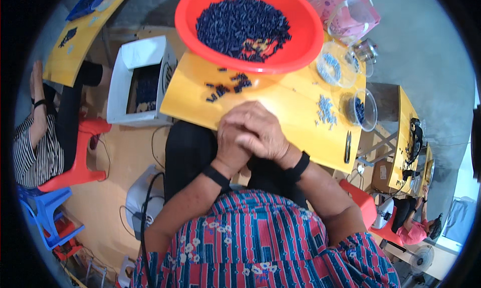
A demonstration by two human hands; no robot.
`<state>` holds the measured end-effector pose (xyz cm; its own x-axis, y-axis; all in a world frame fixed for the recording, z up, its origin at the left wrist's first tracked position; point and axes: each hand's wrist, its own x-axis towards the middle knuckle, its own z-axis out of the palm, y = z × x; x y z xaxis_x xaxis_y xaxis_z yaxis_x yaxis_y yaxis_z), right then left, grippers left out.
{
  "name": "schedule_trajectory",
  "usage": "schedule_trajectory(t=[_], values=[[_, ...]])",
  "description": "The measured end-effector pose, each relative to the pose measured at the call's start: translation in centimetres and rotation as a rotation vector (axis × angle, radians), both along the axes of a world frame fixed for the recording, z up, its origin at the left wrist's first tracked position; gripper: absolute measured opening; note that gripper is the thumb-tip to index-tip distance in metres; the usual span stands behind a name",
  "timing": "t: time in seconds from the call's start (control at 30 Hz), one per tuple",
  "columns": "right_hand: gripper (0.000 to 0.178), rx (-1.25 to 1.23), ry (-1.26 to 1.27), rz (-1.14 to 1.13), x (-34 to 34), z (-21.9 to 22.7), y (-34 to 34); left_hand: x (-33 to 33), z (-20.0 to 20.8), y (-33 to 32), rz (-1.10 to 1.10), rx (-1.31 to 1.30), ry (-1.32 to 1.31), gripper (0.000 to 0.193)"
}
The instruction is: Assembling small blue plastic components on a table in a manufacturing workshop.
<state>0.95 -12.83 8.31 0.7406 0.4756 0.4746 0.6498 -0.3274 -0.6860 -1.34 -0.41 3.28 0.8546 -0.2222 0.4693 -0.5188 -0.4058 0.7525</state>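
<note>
Here, the right hand (265, 129) clasps the left hand (228, 144), whose grip cannot be told. The bench (295, 112) carries one red basin (309, 42), one slim dark tool (347, 149).

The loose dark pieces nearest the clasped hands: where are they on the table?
In the head view, the loose dark pieces lie just left of centre on the yellow table, between the red basin and the clasped left hand and right hand.

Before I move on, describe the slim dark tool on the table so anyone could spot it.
Start at the yellow table before the person and go to its right end. There, nearer the person than the clear cup, lies the slim dark tool. Unlike the small light-blue pieces nearby, it is one long item.
</note>
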Motion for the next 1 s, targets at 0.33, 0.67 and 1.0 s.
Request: schedule_trajectory(t=[0.33,0.67,1.0], values=[[0.056,-0.159,0.079,0.099,0.4,0.2,0.5,-0.5,0.2,0.2,0.025,0.008,0.003,0.038],[0.065,-0.169,0.088,0.111,0.4,-0.5,0.6,0.4,-0.5,-0.2,0.036,0.063,-0.061,0.039],[0.062,-0.177,0.106,0.110,-0.1,-0.6,0.7,1.5,-1.1,0.1,0.033,0.095,-0.100,0.040]])
